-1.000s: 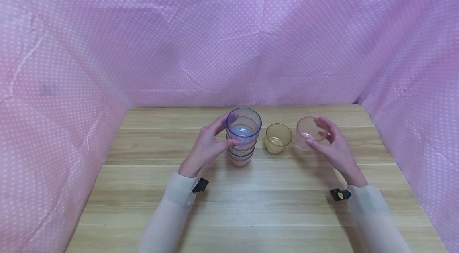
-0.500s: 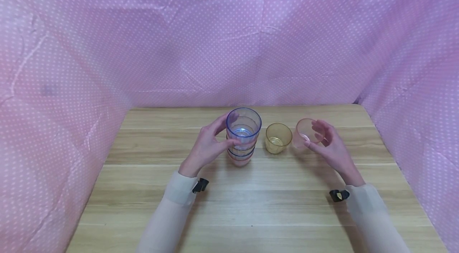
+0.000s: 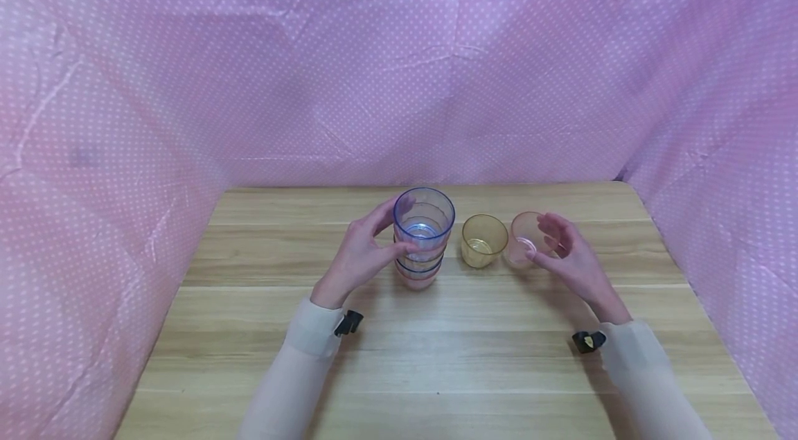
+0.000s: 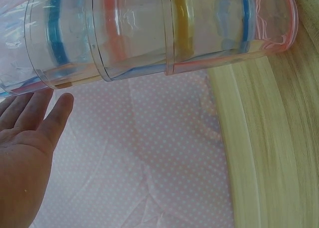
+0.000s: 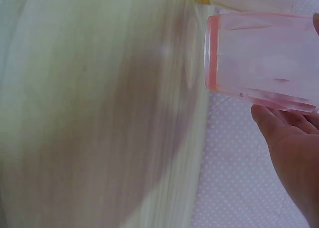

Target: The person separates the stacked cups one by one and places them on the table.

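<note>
A tall stack of nested clear plastic cups [image 3: 425, 263], with a blue-rimmed one on top, stands upright on the table. My left hand [image 3: 358, 253] grips its upper part, thumb at the front and fingers behind. In the left wrist view the stack [image 4: 134, 33] shows blue, red and yellow bands. My right hand [image 3: 576, 263] holds a pink clear cup [image 3: 519, 254] from its right side, upright and low over the table. Just left of it, a yellow clear cup [image 3: 480, 256] stands between the pink cup and the stack. The right wrist view shows the pink cup [image 5: 264, 58] beside the right fingers [image 5: 264, 120].
The wooden table [image 3: 411, 364] has its far edge a short way behind the cups. Pink dotted cloth [image 3: 399, 80] hangs behind and at both sides. Each wrist wears a small black device, such as the left one [image 3: 348, 323].
My right hand has brought the pink cup left and slightly nearer to me, closer to the yellow cup. The left hand and the stack have stayed still.
</note>
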Available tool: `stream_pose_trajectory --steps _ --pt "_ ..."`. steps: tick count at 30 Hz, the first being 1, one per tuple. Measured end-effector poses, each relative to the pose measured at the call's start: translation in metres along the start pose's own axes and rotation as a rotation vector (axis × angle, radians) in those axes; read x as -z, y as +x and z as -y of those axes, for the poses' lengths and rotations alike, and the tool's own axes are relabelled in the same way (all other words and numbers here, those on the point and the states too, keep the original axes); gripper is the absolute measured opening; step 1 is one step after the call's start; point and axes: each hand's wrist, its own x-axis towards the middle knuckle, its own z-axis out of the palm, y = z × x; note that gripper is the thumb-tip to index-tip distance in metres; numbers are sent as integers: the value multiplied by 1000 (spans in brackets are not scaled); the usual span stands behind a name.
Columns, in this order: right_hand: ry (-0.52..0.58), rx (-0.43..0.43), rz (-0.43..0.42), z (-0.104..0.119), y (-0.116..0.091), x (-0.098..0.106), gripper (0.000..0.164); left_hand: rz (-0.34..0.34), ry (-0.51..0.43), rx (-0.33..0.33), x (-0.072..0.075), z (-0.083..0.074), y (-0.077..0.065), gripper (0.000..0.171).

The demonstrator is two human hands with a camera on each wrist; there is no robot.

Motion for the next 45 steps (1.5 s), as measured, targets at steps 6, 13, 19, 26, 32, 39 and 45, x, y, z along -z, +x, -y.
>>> stream_pose_trajectory --steps 6,13,19,26,32,39,45 --pt "5 -7 15 -3 0 0 91 0 2 12 0 0 0 76" --pt "3 28 30 -8 1 -1 89 -1 -6 20 0 -1 -1 76" --pt "-6 22 23 -12 1 -2 87 -2 -8 25 0 -1 -1 77" --pt "-5 22 26 -14 1 -2 88 0 -10 32 0 -2 -1 77" --pt "-22 8 33 -12 0 0 90 0 -8 39 1 -2 -1 77" --pt "-74 -31 41 -11 -5 5 95 1 -18 27 0 -3 0 77" --pt "-71 77 -87 -1 -13 4 79 4 -16 36 0 -4 -1 77"
